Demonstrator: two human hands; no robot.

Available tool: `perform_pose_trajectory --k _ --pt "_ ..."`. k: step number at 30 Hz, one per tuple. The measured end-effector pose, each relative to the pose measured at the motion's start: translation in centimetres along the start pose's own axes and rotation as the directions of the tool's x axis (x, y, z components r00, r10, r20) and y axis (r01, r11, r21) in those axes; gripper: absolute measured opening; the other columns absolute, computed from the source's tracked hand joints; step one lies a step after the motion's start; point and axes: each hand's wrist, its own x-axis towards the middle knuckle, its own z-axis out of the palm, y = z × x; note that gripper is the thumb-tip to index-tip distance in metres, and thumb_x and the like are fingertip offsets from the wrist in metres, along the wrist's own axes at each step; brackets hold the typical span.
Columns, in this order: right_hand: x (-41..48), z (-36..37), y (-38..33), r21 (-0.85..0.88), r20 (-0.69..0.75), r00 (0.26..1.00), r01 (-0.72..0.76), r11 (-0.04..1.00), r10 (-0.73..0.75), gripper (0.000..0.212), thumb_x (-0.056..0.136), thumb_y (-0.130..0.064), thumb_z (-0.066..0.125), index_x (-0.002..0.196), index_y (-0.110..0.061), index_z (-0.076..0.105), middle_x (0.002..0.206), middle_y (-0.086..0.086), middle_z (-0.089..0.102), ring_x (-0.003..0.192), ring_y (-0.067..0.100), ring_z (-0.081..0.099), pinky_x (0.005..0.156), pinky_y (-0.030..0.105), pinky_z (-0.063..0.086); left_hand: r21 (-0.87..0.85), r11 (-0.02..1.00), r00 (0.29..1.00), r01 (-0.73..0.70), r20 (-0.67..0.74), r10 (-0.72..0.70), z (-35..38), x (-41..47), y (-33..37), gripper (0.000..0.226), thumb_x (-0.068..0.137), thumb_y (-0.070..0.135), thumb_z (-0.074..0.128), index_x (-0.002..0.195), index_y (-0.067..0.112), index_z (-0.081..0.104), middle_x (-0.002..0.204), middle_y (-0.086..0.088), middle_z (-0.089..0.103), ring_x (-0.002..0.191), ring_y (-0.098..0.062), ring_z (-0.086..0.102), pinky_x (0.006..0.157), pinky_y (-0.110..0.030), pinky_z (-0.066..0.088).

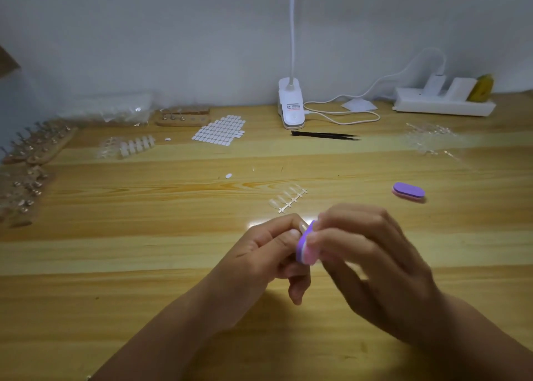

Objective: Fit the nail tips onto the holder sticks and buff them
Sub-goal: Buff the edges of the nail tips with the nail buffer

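Buffing looks to be the step in hand; at lower centre the left hand (268, 248) pinches a nail tip (302, 226) between thumb and forefinger; the buffer (304, 246) lies against the tip, gripped by the right hand (369, 253) with curled fingers; the next move likely calls for steady strokes without loosening the pinch.

Both forearms bare, entering from the lower edge and converging over the surface (161, 268), hands meeting near centre. Left hand (268, 253): fingers curled, thumb and forefinger pinching a nail tip (302, 226) at their ends; little finger hangs lower, loosely bent. Right hand (375, 262): back toward the camera, thumb and fingers gripping a purple buffer block (305, 248) (this hand's outline is blurred). Block's face lies against the pinched tip; fingertips of the two hands sit just beside each other.
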Motion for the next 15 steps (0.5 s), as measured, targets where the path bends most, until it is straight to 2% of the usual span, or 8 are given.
perform_pose_trajectory --k 2,6,8,10,13,15 --pt "-0.2 -0.2 0.8 -0.041 0.048 0.999 0.014 0.999 -0.012 0.031 0.09 0.007 0.063 0.116 -0.007 0.059 0.116 0.008 0.059 0.111 0.021 0.057 0.099 0.03 0.045 0.005 1.0 1.0 0.011 0.001 -0.011 0.0 0.0 0.0 0.023 0.096 0.023 0.046 0.077 0.017 0.056 0.06 -0.004 0.033 0.05 -0.017 0.047 0.057 -0.026 0.045" --pt "0.2 -0.9 1.6 0.004 -0.026 0.995 -0.094 0.996 0.094 0.026 0.093 0.004 0.061 0.115 -0.01 0.059 0.112 0.005 0.061 0.108 0.019 0.06 0.09 0.036 0.05 0.014 1.0 0.999 0.007 -0.044 -0.007 0.1 0.1 -0.1 0.027 0.095 0.02 0.041 0.072 0.019 0.056 0.059 0.001 0.036 0.048 -0.017 0.044 0.054 -0.028 0.042" --pt "0.0 -0.2 0.7 0.029 -0.017 0.999 -0.037 0.999 0.038 0.026 0.092 0.004 0.062 0.114 -0.009 0.059 0.115 0.004 0.059 0.109 0.019 0.06 0.094 0.031 0.047 0.019 1.0 0.999 -0.001 -0.052 0.002 0.2 0.1 -0.2 0.026 0.095 0.018 0.042 0.073 0.016 0.056 0.057 0.002 0.037 0.047 -0.015 0.044 0.053 -0.027 0.042" --pt "-0.3 0.0 1.0 -0.022 0.049 0.999 -0.004 1.0 0.005 0.029 0.09 0.008 0.063 0.113 -0.009 0.058 0.115 0.005 0.058 0.108 0.019 0.058 0.096 0.028 0.045 0.028 1.0 0.999 0.011 -0.05 -0.009 0.1 0.0 -0.2 0.026 0.094 0.018 0.042 0.071 0.017 0.055 0.056 0.004 0.037 0.046 -0.015 0.044 0.052 -0.025 0.042" --pt "-0.1 -0.7 2.7 -0.063 0.024 0.99 -0.134 0.989 0.135 0.029 0.092 0.006 0.062 0.114 -0.012 0.057 0.11 0.007 0.061 0.103 0.021 0.06 0.092 0.034 0.05 0.032 0.999 0.999 -0.03 -0.04 0.032 -0.2 -0.1 -0.1 0.027 0.096 0.019 0.043 0.073 0.02 0.057 0.057 0.004 0.043 0.049 -0.017 0.05 0.054 -0.024 0.044" --pt "0.2 -0.9 2.9 -0.043 -0.058 0.983 -0.175 0.984 0.172 0.024 0.094 0.0 0.061 0.115 -0.012 0.057 0.11 0.0 0.058 0.102 0.018 0.061 0.092 0.032 0.05 0.046 0.991 0.991 -0.126 -0.04 0.128 -0.1 0.1 -0.2 0.021 0.097 0.02 0.051 0.081 0.018 0.064 0.066 0.0 0.056 0.062 -0.019 0.06 0.057 -0.027 0.05"
